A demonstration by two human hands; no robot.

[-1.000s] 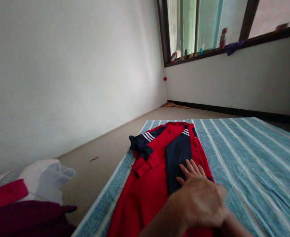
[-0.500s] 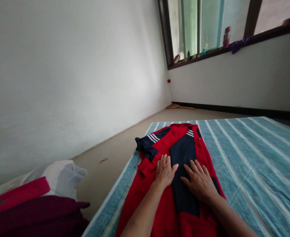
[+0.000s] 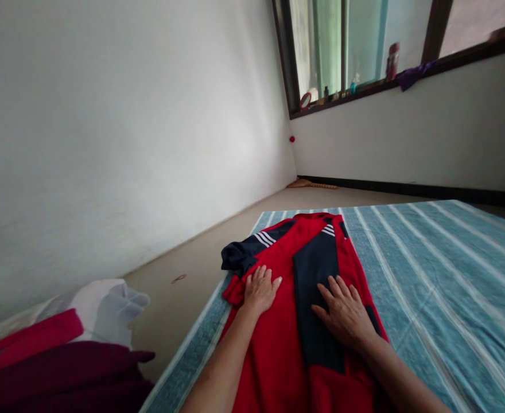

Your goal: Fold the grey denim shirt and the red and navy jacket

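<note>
A red jacket (image 3: 274, 332) with navy panels and white stripes lies on a blue, white-striped sheet (image 3: 433, 275). Its right sleeve (image 3: 317, 287), navy with a red end, is folded down over the body. The left sleeve (image 3: 239, 255) is bunched at the jacket's left edge, partly over the sheet's border. My left hand (image 3: 260, 289) rests flat on the red cloth beside that bunched sleeve, fingers stretched out. On the navy folded sleeve my right hand (image 3: 342, 312) lies with its fingers spread. Neither hand grips the cloth. The jacket's lower end runs out of view.
To the left, dark maroon cloth (image 3: 63, 373) and a white translucent bag (image 3: 110, 307) are heaped. A broom (image 3: 310, 184) lies on the floor by the far wall. A bottle (image 3: 392, 61), a small mirror (image 3: 305, 101) and purple cloth (image 3: 416, 76) sit on the window sill.
My left hand has slid left across the jacket, and the left sleeve has shifted outward with it. My right hand stays on the folded sleeve. The view has tilted slightly.
</note>
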